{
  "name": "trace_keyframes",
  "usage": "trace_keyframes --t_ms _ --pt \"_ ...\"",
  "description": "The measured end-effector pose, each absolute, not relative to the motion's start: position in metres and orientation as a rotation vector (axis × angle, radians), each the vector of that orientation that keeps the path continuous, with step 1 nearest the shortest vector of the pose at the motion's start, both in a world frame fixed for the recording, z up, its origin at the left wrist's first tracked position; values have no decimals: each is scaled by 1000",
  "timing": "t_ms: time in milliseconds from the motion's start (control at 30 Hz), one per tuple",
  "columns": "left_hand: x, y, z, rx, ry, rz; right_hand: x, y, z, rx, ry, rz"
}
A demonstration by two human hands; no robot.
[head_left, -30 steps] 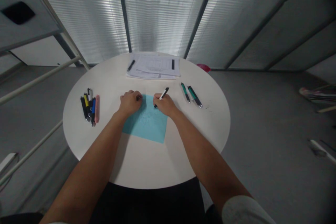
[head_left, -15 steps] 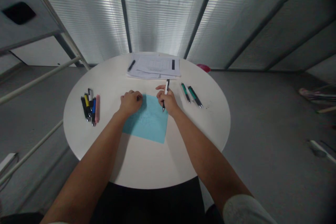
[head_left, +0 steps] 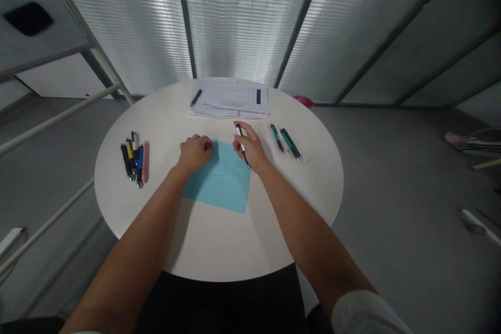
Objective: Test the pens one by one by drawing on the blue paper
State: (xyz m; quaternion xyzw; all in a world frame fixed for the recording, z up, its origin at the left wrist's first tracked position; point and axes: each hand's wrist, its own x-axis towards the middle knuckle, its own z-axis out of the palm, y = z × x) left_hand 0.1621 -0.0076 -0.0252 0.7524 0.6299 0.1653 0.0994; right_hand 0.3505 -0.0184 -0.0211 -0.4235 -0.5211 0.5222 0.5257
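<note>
A sheet of blue paper (head_left: 219,182) with faint writing lies on the table between my hands. My left hand (head_left: 194,154) rests on its upper left corner with fingers curled closed; a small dark patch shows at the fingertips, too small to name. At the paper's upper right, my right hand (head_left: 252,148) is closed on a white and black pen (head_left: 241,141). The pen slants, its upper end leaning left beneath the raised index finger and its lower end by the palm. Whether the pen touches the paper, I cannot tell.
Several pens and a pink marker (head_left: 145,162) lie in a bunch on the left of the round white table (head_left: 230,245). Two green and black pens (head_left: 291,144) lie on the right. At the back is a stack of printed papers (head_left: 230,100) with a black pen (head_left: 196,97) on top.
The pen in my right hand has turned from near upright, its top swinging left and its lower end right. My index finger has lifted. My left hand has stayed in place.
</note>
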Motion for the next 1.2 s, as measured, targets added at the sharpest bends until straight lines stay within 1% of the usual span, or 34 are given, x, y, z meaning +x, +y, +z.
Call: trace_keyframes --t_ms 200,400,500,600,700,867,1200 --pt "163 -9 -23 2215 1864 475 347 -22 -16 -1068 -1238 1293" --pt "162 -8 -24 2205 1865 488 348 -17 -18 -1116 -1205 1208" --pt "162 -8 -24 2197 1859 478 351 -12 -23 -1169 -1168 1081" --pt "162 -8 -23 2186 1856 469 356 -9 -26 -1293 -1178 859" --pt "163 -8 -23 2189 1853 478 362 -12 -24 -1412 -1321 600" --pt "163 -9 -22 2192 1852 494 364 -20 -20 -1543 -1591 342" --pt "163 -8 -24 2184 1855 501 369 -19 -18 -1772 -1509 108"
